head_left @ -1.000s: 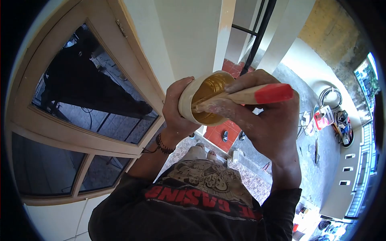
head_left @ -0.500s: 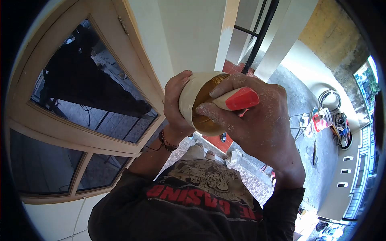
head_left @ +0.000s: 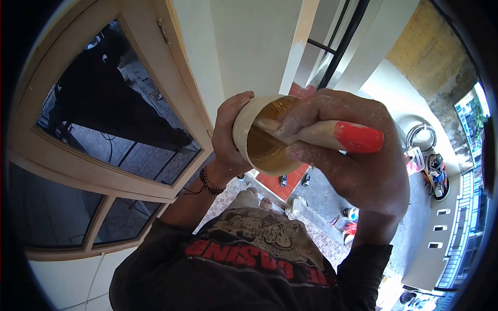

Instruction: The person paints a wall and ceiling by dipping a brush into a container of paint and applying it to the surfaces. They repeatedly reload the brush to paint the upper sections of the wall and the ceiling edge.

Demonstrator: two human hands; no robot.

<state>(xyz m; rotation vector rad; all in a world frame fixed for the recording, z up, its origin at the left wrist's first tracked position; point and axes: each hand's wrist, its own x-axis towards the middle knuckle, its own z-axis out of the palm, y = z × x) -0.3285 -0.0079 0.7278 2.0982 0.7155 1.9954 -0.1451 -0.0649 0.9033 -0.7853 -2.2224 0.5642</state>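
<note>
My left hand [head_left: 228, 132] is wrapped round the outside of a cream-coloured cup [head_left: 241, 129]. The cup is tilted, its mouth facing right, and a shiny golden-brown inside shows. My right hand [head_left: 358, 140] grips a paintbrush [head_left: 321, 136] by its pale handle, which ends in a red tip. The front of the brush reaches into the cup, so its bristles are hidden. Whitish specks cover the right fingers.
A wood-framed glass door [head_left: 171, 103] stands close on my left. Ahead is a black metal bar [head_left: 342, 41] beside a pale post. Below to the right, a paint can [head_left: 350, 213] stands on the floor; a coiled hose [head_left: 421, 136] hangs at the far wall above a tub of tools [head_left: 438, 176].
My right hand has drawn the brush back to the right, so more of its handle shows outside the cup. The left hand keeps its hold on the cup.
</note>
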